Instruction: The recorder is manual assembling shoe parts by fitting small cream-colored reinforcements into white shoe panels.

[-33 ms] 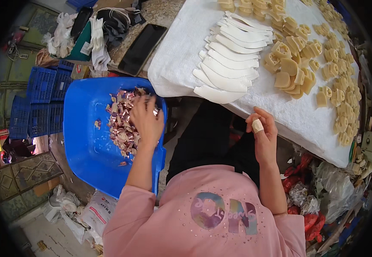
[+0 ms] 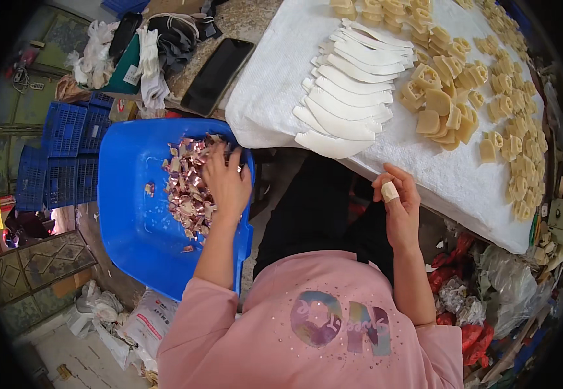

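Blue plastic tub [image 2: 132, 220] at the person's left holds a heap of small pinkish-copper metal pieces [image 2: 187, 188]; the left hand [image 2: 226, 181] lies on it, fingers spread and curled into the heap. Right hand [image 2: 399, 201], thumb bandaged, hovers half-curled and empty near the white cloth-covered table's [image 2: 450, 175] edge.

workshop | stacked blue crates [image 2: 67, 152] | sorted plastic parts [image 2: 489, 84] on cloth-covered bench [image 2: 275, 84]

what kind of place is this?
Likely a small hand-assembly workshop: white curved strips and tan moulded parts in batches on a cloth-covered table, a blue bin of small metal bits, stacked crates.
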`<act>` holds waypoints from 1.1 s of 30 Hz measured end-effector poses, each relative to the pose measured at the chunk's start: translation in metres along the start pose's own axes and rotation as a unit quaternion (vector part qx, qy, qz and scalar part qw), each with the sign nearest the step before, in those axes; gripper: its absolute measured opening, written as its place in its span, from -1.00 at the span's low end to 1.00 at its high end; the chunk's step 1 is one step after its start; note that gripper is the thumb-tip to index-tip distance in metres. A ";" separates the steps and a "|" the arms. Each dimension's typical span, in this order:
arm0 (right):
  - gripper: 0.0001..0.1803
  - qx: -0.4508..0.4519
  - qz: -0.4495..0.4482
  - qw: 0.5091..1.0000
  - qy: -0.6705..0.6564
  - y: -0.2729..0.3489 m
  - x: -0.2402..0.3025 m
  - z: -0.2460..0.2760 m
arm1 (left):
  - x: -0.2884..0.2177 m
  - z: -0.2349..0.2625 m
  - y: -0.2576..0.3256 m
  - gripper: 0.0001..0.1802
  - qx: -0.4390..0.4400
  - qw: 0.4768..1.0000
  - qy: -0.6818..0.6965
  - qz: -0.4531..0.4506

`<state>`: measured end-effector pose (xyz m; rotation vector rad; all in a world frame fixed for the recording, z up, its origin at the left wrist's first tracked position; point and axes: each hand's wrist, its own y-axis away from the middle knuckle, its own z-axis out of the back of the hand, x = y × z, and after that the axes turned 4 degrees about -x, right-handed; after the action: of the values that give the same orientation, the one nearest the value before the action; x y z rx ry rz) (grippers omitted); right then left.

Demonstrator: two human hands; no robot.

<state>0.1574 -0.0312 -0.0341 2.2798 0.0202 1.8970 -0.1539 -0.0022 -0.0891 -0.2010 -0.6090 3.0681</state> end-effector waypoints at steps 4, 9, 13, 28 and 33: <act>-0.67 0.016 0.020 0.999 0.036 0.003 -0.002 0.003 | 0.007 -0.017 -0.007 -0.55 0.005 0.998 -0.039 0.053; -0.66 -0.020 0.009 0.999 0.040 0.002 -0.002 0.009 | 0.021 -0.011 -0.010 -0.59 0.060 0.990 -0.050 0.115; -0.66 -0.028 0.010 0.998 0.061 0.002 0.000 0.014 | 0.045 -0.003 0.001 -0.61 0.112 0.978 -0.060 0.164; -0.68 -0.023 0.005 0.997 0.068 0.000 -0.011 0.009 | 0.120 0.002 0.092 -0.77 -0.003 0.964 -0.056 0.261; -0.68 -0.024 0.008 0.998 0.062 0.001 -0.008 0.011 | 0.130 0.011 0.107 -0.80 0.031 0.910 0.095 0.402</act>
<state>0.1666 -0.0342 -0.0433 2.1358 -0.0272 2.0218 -0.2824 -0.1015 -0.1364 -0.9612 -0.5049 3.7449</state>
